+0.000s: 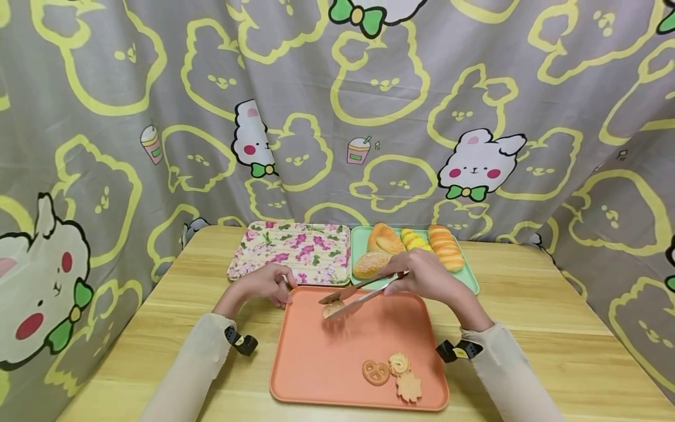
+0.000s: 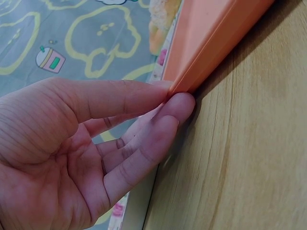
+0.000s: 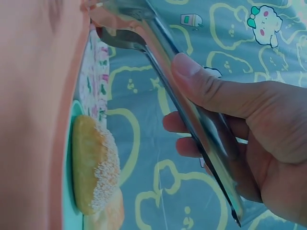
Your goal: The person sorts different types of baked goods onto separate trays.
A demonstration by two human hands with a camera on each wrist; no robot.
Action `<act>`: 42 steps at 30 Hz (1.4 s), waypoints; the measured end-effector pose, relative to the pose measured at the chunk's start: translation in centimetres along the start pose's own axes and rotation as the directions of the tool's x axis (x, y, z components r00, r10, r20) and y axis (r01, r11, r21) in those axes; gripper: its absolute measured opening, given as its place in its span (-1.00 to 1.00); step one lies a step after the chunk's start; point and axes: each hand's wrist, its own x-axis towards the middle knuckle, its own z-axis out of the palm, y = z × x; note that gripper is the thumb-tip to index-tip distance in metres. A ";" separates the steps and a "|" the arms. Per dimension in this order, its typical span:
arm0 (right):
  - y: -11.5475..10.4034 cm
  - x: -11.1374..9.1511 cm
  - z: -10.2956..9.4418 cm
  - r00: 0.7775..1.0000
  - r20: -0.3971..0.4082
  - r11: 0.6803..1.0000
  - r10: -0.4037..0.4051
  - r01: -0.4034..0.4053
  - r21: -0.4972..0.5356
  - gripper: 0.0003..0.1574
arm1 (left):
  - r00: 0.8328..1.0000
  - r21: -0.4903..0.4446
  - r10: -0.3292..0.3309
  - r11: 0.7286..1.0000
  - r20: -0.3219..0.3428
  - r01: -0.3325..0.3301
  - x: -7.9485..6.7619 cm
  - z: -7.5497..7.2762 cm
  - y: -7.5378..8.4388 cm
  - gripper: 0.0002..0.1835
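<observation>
My right hand (image 1: 422,274) grips a pair of metal tongs (image 3: 192,120), thumb on one arm and fingers round the other. Between the tong tips is a small round cookie (image 1: 332,309), over the upper left part of the orange tray (image 1: 316,369). My left hand (image 1: 268,283) pinches the tray's far left corner between thumb and fingertips, as the left wrist view shows. Near the tray's front right lie a pretzel-shaped cookie (image 1: 375,372), a round swirled cookie (image 1: 399,363) and a jagged-edged cookie (image 1: 408,387).
Behind the orange tray stands a floral tray (image 1: 295,249) on the left. Beside it, a green tray (image 1: 469,280) bears a sesame-topped bun (image 3: 96,165), a round bread (image 1: 385,237), a yellow bread (image 1: 415,239) and a striped loaf (image 1: 446,247). A patterned curtain (image 1: 316,88) hangs behind the wooden table (image 1: 527,328).
</observation>
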 end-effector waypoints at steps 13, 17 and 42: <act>0.2 1.1 -1.6 0.977 -0.185 0.993 0.103 -0.112 -0.042 -0.55 | 1.000 -0.001 0.001 1.000 0.012 -0.001 -0.3 -0.1 0.0 -0.73; 0.4 2.3 -1.7 0.960 -0.236 0.987 0.151 -0.160 -0.021 -0.55 | 1.000 0.002 -0.007 1.000 0.012 0.007 -0.3 -0.2 0.0 -0.75; 4.1 8.1 3.3 0.829 -0.324 0.840 0.456 -0.521 -0.152 -0.59 | 1.000 -0.028 -0.006 1.000 0.024 0.007 -0.3 0.0 0.1 -0.73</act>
